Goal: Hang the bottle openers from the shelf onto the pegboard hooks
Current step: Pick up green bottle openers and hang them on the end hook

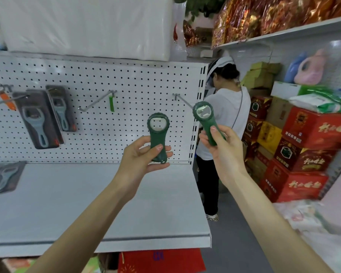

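While facing the pegboard [138, 79] in the head view, holding one dark green bottle opener per hand, both clear of the shelf [87, 203].

Left hand [144, 154]: above the shelf, thumb across the front of the handle, fingers curled behind, gripping left opener [158, 131]. Upright, ring head up, metal insert facing the camera. Sits in front of the board between middle hook [96, 101] and right hook [182, 100], touching neither.

Right hand [222, 146]: thumb and curled fingers wrapped round the lower handle of right opener [204, 117]. Tilted, head leaning up and left, at the board's right edge. Head overlaps the tip of right hook; cannot tell whether threaded on or just in front.

On the board: middle hook carrying a light green strip [111, 103] back near the panel. Further left, two grey carded openers [37, 119] hanging, overlapping. Far left, an orange opener [7, 99], blurred.

On the shelf, left edge: one more carded opener [2, 178] lying flat, partly cut off.

Rest: white wrapped block [87, 24] on top of the unit. Another person [222, 107] in a white top, back turned, just past the unit's right end. Stacked red cartons [307, 144] to the right. Red-gold foil bags [264, 14] on a high shelf above them.
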`<state>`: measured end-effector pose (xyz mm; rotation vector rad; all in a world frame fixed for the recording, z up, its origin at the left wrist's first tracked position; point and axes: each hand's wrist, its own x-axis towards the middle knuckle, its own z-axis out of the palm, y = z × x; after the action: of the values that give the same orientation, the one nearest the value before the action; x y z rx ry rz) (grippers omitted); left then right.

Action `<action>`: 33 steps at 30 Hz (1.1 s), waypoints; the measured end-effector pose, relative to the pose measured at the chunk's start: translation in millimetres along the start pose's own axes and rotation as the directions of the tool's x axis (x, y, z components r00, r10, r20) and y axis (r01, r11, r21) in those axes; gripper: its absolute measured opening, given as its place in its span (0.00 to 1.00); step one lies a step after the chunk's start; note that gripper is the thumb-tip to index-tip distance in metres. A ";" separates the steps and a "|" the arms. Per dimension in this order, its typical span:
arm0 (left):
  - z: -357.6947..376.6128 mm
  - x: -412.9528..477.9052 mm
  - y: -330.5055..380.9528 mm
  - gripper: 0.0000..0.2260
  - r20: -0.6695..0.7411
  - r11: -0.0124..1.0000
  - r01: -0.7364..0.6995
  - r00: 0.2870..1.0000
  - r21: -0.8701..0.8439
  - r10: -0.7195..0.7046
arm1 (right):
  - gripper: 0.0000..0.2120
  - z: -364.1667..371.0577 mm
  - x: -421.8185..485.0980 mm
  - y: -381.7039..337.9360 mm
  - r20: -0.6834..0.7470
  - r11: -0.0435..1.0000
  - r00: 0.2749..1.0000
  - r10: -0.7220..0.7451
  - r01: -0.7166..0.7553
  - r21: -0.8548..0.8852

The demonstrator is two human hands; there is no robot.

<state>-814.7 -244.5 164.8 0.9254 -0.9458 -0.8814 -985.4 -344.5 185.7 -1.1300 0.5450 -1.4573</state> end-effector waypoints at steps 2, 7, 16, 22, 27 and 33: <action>-1.5 2.0 0.1 0.07 0.001 1.000 -0.001 1.000 -0.011 0.001 | 0.03 1.9 3.6 0.8 0.004 1.000 1.000 0.018 -0.018 0.026; -5.9 7.0 -2.2 0.07 -0.004 1.000 0.007 1.000 -0.007 -0.007 | 0.04 6.6 11.6 6.8 -0.014 0.995 0.997 0.072 -0.073 -0.061; -20.2 17.9 -7.0 0.08 -0.021 1.000 0.023 1.000 0.006 -0.023 | 0.09 15.4 27.6 25.3 -0.025 0.987 0.991 0.130 -0.132 -0.095; -28.5 27.0 -10.3 0.07 -0.027 0.999 0.033 0.999 0.019 -0.032 | 0.06 22.5 43.9 34.6 -0.022 0.984 0.985 0.172 -0.173 -0.034; -33.2 35.2 -11.4 0.07 -0.017 0.999 0.045 0.999 0.027 -0.044 | 0.06 21.4 57.6 45.3 -0.006 0.973 0.976 0.219 -0.219 -0.068; -35.0 40.3 -13.1 0.07 -0.012 0.998 0.054 0.999 0.042 -0.053 | 0.07 15.3 63.8 53.9 0.044 0.960 0.961 0.272 -0.268 -0.084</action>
<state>-771.9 -276.9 153.2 0.9948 -0.9373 -0.9037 -938.2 -412.9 168.2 -1.1056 0.6937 -1.1738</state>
